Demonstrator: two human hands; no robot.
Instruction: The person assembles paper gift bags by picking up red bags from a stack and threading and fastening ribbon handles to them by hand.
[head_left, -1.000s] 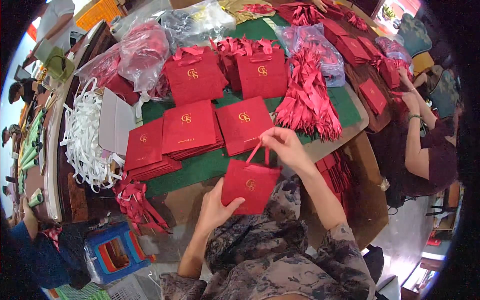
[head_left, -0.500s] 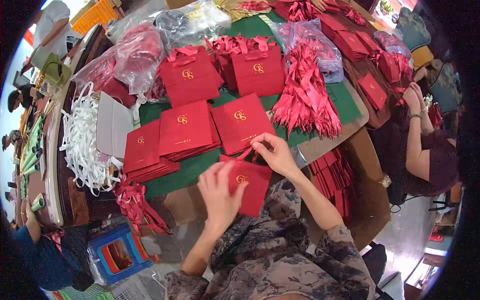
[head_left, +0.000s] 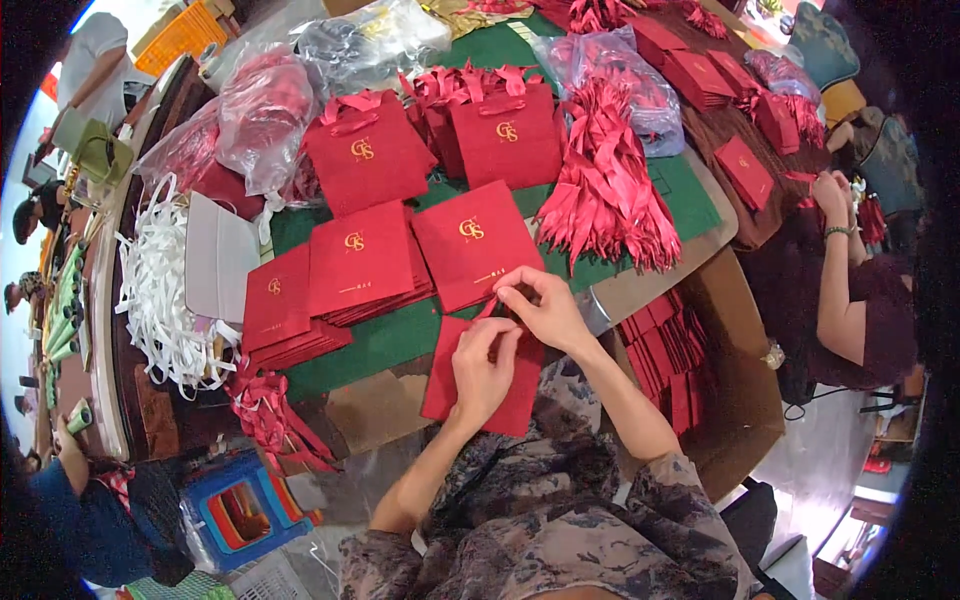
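Observation:
A small red paper bag with a ribbon handle lies tilted at the table's front edge, close to my body. My right hand pinches the red ribbon at the bag's upper edge between thumb and forefinger. Over the front of the bag, my left hand is closed, thumb and forefinger together near the ribbon; what they hold is hidden. Just beyond lie stacks of flat red bags, the nearest one by my right fingertips. Two stood-up red bags with ribbon handles stand behind these.
Loose red ribbons are heaped at the right, and a red bundle hangs off the front edge. White ribbons lie left beside a grey box. An open carton of red bags stands right; a co-worker's arm is beyond.
My left hand has moved right and closed its fingers, coming over the bag close to my right hand. My right hand stays pinched on the ribbon.

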